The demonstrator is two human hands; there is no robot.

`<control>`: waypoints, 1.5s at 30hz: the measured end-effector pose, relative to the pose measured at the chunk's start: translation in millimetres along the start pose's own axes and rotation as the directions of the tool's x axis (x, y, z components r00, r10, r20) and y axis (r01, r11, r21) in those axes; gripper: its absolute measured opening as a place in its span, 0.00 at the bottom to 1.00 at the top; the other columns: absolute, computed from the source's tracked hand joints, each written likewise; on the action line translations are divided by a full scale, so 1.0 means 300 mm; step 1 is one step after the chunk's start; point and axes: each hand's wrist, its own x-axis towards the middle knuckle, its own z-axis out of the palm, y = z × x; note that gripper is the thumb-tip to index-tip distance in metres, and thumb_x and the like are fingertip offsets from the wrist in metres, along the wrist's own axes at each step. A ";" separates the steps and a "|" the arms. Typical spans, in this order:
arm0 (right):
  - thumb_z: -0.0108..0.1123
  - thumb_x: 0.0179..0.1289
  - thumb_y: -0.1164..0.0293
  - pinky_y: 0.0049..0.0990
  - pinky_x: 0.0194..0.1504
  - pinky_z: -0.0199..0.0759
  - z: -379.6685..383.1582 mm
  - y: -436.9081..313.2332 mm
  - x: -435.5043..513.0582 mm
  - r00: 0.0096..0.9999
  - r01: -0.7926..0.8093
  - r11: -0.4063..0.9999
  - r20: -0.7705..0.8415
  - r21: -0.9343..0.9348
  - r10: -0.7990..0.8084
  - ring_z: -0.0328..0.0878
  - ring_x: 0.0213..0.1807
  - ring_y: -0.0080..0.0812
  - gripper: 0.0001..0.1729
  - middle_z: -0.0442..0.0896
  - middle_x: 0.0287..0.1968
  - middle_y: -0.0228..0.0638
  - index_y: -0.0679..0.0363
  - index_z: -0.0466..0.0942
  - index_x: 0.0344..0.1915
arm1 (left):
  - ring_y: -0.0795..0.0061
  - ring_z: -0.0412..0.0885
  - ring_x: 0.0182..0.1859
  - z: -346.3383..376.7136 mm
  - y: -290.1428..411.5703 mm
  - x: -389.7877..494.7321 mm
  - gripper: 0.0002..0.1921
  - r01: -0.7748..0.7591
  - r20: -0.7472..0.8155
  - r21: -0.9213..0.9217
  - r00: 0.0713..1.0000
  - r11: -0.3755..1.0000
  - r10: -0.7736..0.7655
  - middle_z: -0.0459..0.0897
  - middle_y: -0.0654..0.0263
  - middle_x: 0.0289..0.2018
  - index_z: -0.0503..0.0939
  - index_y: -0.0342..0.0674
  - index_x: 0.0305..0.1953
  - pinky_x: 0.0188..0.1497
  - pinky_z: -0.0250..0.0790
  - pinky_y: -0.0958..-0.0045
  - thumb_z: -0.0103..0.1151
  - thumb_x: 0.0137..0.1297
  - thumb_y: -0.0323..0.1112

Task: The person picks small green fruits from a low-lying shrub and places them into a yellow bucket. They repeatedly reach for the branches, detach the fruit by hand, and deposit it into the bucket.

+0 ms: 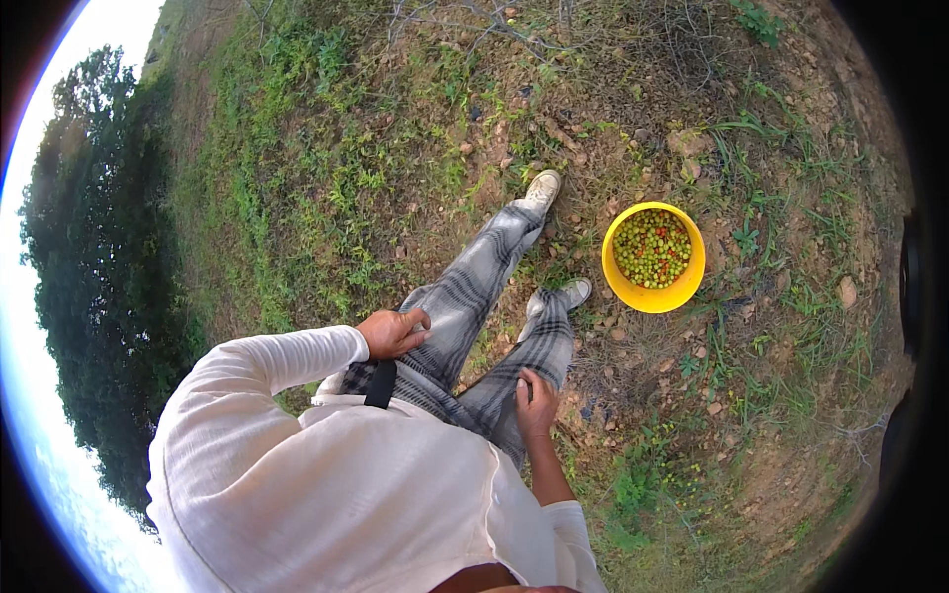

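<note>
My left hand rests on the upper thigh of the grey plaid trousers, thumb and bent forefinger slightly apart, with nothing seen between them. Against the other trouser leg lies my right hand, its fingers curled and partly hidden; whether it grips the cloth cannot be told. Beyond the feet, a yellow plastic bucket stands on the ground. Many small green fruits and some red ones lie inside it. Neither hand touches the bucket.
Two light-coloured shoes stand on stony soil with weeds. Loose stones lie beyond the bucket. Dry thin branches are at the top, and grass tufts grow to the right. Dark leafy trees rise at the far left.
</note>
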 end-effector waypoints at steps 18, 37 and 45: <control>0.56 0.58 0.65 0.35 0.48 0.64 0.024 -0.060 0.136 0.991 0.105 0.994 -0.079 -0.031 -0.107 0.75 0.43 0.39 0.12 0.81 0.37 0.37 0.57 0.78 0.40 | 0.51 0.76 0.37 0.000 0.011 0.443 0.13 -0.143 -0.085 0.053 0.985 0.988 0.147 0.77 0.53 0.31 0.74 0.36 0.36 0.40 0.68 0.59 0.48 0.67 0.41; 0.64 0.54 0.67 0.29 0.26 0.72 0.023 -0.084 0.093 0.998 0.062 0.986 -0.005 0.153 -0.062 0.80 0.25 0.37 0.07 0.81 0.25 0.39 0.59 0.78 0.30 | 0.54 0.75 0.44 0.054 -0.095 0.730 0.12 -0.072 -0.356 0.104 0.929 0.992 0.105 0.79 0.57 0.37 0.79 0.42 0.39 0.49 0.67 0.61 0.52 0.61 0.41; 0.58 0.59 0.69 0.32 0.29 0.71 0.091 -0.021 0.434 0.982 0.026 0.983 -0.187 0.180 0.008 0.77 0.25 0.40 0.06 0.79 0.27 0.39 0.61 0.77 0.31 | 0.59 0.69 0.54 0.007 -0.125 0.845 0.18 0.092 -0.224 0.188 0.973 0.978 -0.048 0.74 0.61 0.49 0.74 0.47 0.49 0.58 0.59 0.59 0.54 0.58 0.42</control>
